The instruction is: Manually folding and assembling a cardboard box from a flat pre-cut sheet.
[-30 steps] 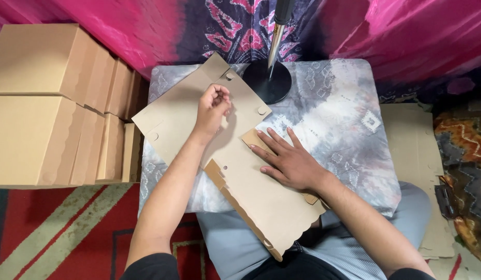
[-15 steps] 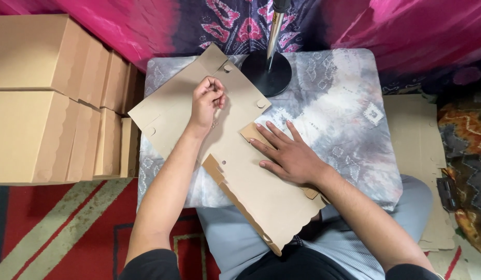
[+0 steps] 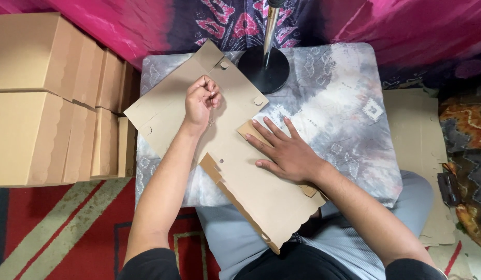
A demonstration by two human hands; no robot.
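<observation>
1. A flat, die-cut cardboard sheet (image 3: 219,155) lies slantwise on the cloth-covered surface (image 3: 344,119). Its far corner reaches the surface's rear-left edge, and its scalloped near end hangs past the front edge, over the person's lap.
2. The left hand (image 3: 200,101) rests on the sheet's far half, the grip curled together with thumb and forefinger pinched; whether anything small sits between them cannot be told.
3. The right hand (image 3: 282,150) lies flat on the sheet's right side, fingers spread apart, pressing a narrow side flap (image 3: 249,129) down against the surface. It clamps nothing.
4. A folded flap (image 3: 212,167) stands up slightly along the sheet's left edge, just beside the left forearm.
5. A black round stand base (image 3: 263,70) with a shiny metal pole (image 3: 271,23) sits at the surface's rear edge, just beside the sheet's far right corner, crowding that side.
6. Assembled cardboard boxes (image 3: 43,98) are stacked on the floor close against the surface's left edge.
7. More flat cardboard (image 3: 416,135) lies on the floor past the right edge.
8. A red striped rug (image 3: 59,228) covers the floor at the near left.
9. Pink patterned cloth (image 3: 406,26) hangs behind the surface.
</observation>
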